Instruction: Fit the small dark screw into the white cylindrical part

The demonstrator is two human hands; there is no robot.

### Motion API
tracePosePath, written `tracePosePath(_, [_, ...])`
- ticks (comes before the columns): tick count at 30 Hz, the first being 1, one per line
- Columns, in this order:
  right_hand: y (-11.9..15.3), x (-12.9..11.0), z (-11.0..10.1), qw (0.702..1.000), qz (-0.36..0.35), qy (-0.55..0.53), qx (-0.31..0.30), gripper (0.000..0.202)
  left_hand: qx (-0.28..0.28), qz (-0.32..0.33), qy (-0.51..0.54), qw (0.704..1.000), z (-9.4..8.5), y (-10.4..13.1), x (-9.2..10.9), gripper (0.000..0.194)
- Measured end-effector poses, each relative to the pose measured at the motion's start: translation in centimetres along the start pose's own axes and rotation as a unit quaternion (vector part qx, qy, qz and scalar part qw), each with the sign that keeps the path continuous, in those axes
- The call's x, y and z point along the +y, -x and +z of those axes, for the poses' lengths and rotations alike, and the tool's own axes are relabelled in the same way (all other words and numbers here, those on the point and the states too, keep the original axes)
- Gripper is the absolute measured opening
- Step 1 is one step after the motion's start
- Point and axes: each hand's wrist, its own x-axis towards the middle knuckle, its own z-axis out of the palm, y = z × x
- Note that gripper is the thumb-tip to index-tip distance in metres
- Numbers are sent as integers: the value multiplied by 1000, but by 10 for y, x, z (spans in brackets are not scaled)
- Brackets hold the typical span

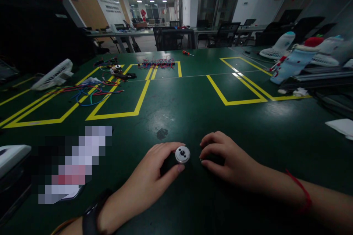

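My left hand (160,170) is closed around a small round silver metal part (182,154), with thumb and forefinger at its sides. Its face, turned up towards me, has a dark centre and small dark holes; the body below is hidden. Just to the right, my right hand (220,156) has its fingertips pinched together. A tiny dark speck shows at the fingertips, too small to name. A gap separates the two hands, and both are low over the dark green table (176,117).
Loose coloured wires (96,91) and a white fan (53,75) lie at the left. Further back are a wire bundle (157,63) and an orange screwdriver (187,53). A blue decorated container (292,62) stands at the right. Yellow tape (245,101) marks the table. A blurred-out item (79,161) lies left.
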Motion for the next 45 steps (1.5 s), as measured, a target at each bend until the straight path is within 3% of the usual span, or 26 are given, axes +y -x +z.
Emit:
tracePosePath(5, [0,-2,-4,1000,5,-30,2,17,0,-6,-4,1000,0,0,-1,40])
tracePosePath(9, [1,4,-11,981,67,-179,41,14,-5,-8,-3,1000,0,0,-2,39])
tracePosePath(13, [1,15,-15,901,186,-368,135,15,-9,-10,-4,1000,-1,1,-2,40])
tracePosePath(16, [-1,21,-14,832,226,-468,194,15,-10,-8,-4,1000,-2,1,-2,40])
tracePosePath(18, [-2,22,-14,814,233,-492,201,14,-10,-6,-5,1000,-2,1,-3,40])
tracePosePath(23, [-1,20,-14,844,225,-449,187,14,-13,-4,-4,1000,-1,1,-4,39])
tracePosePath(25, [0,17,-14,887,203,-386,153,13,-14,-5,-5,1000,-1,0,-4,39])
tracePosePath(28, [1,9,-10,973,102,-201,58,15,-16,-8,-4,1000,0,0,-3,39])
tracePosePath(30, [1,5,-5,996,30,-77,16,20,-15,-10,-3,1000,0,0,-3,39])
tracePosePath(33, [0,1,0,1000,-2,-2,9,14,-10,-5,-4,1000,0,0,-4,40])
tracePosePath(39, [-19,-19,-9,995,-62,-64,54,14,-9,5,0,1000,0,-1,-3,39])
tracePosePath(45, [-41,-41,-11,994,-102,-10,49,14,6,10,1,1000,2,0,-5,38])
